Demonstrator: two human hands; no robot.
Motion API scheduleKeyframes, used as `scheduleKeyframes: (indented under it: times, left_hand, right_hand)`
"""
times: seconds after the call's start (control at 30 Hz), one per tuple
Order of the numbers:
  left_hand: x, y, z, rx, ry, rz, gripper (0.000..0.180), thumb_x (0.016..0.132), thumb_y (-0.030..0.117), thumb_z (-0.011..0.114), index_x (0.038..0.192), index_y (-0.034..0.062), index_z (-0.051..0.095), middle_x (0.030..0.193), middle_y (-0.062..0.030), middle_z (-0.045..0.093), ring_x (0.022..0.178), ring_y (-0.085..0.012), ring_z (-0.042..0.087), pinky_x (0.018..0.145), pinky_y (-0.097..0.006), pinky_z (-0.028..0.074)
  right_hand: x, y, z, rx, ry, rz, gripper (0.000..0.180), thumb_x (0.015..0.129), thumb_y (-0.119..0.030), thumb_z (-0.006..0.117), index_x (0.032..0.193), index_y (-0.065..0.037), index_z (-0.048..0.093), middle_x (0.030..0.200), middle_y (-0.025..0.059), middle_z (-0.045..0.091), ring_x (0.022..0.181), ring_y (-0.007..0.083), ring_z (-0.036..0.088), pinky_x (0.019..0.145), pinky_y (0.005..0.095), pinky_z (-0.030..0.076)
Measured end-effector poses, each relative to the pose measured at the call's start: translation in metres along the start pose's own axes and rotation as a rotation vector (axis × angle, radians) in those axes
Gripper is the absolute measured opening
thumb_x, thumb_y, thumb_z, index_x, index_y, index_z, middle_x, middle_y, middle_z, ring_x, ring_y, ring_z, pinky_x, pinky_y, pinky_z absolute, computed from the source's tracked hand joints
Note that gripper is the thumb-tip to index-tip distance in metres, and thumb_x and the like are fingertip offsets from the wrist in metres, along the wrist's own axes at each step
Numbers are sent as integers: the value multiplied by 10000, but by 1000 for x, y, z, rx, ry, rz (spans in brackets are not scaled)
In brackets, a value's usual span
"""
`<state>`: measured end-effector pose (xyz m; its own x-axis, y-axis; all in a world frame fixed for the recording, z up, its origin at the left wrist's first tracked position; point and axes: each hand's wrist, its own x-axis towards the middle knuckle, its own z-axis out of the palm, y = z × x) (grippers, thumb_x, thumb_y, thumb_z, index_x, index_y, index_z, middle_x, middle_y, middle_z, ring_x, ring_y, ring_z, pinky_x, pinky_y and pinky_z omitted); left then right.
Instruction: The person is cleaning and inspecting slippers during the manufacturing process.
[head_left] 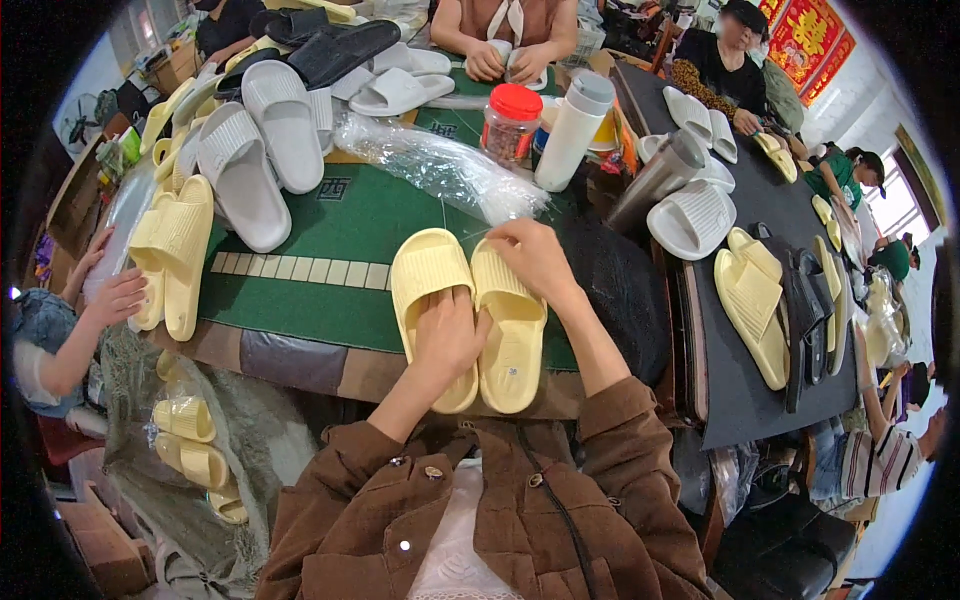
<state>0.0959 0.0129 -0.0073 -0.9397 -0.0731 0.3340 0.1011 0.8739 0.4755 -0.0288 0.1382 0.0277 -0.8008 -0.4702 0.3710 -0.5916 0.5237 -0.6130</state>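
A pair of pale yellow slide slippers stands side by side at the near edge of the green table, toes pointing away from me. My left hand [445,342] reaches into the left slipper [432,262]; its fingers go under the strap and are partly hidden, while the thumb lies by the inner edge of the right slipper [512,362]. At that right slipper's toe is my right hand [532,256], fingertips drawn together. Whatever they pinch is too small to make out. Beyond lies a bundle of clear plastic bags [440,165].
Grey slippers [243,170] and black slippers [345,52] pile up at the far left. A row of white tiles [300,270] lies on the green tabletop [370,215]. A red-lidded jar [510,125] and white bottle [575,130] stand ahead. Co-workers sit around, one handling yellow slippers [175,255].
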Motion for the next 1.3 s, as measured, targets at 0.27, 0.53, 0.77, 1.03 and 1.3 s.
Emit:
scheduleKeyframes:
  times: [0.27, 0.53, 0.77, 1.03, 1.3]
  left_hand:
    - [-6, 0, 1, -13, -32, -23, 367, 837, 264, 563, 1005, -57, 502, 940, -261, 547, 854, -410, 570, 744, -476, 477]
    - [-6, 2, -2, 16, 11, 18, 383, 847, 285, 566, 987, -65, 498, 911, -247, 539, 843, -396, 572, 707, -461, 488]
    - [-3, 0, 2, 60, 39, 60, 381, 843, 288, 572, 974, -64, 506, 942, -247, 540, 877, -397, 563, 727, -464, 486]
    - [-3, -1, 0, -60, -34, -43, 413, 840, 297, 568, 1002, -76, 498, 975, -261, 527, 888, -408, 561, 737, -466, 491]
    - [-4, 4, -5, -65, -62, -27, 407, 837, 277, 577, 1006, -83, 489, 951, -274, 531, 871, -410, 563, 717, -469, 491]
  right_hand:
    - [19, 1, 25, -412, -173, -40, 222, 777, -249, 616, 848, -64, 716, 822, 172, 649, 838, 358, 594, 779, 440, 487]
    - [31, 0, 45, -356, -123, 35, 133, 729, -192, 663, 790, -83, 708, 797, 140, 671, 809, 302, 628, 734, 424, 503]
    - [35, 13, 48, -322, -88, -33, 124, 736, -123, 606, 811, -70, 691, 772, 154, 660, 748, 320, 635, 710, 433, 508]
    - [32, -3, 15, 553, -202, 197, 124, 798, -62, 540, 845, 2, 635, 765, 120, 647, 638, 183, 632, 603, 313, 500]
    - [49, 3, 45, 152, -83, 172, 264, 795, -224, 640, 900, 17, 666, 835, 177, 672, 761, 266, 652, 709, 355, 507]
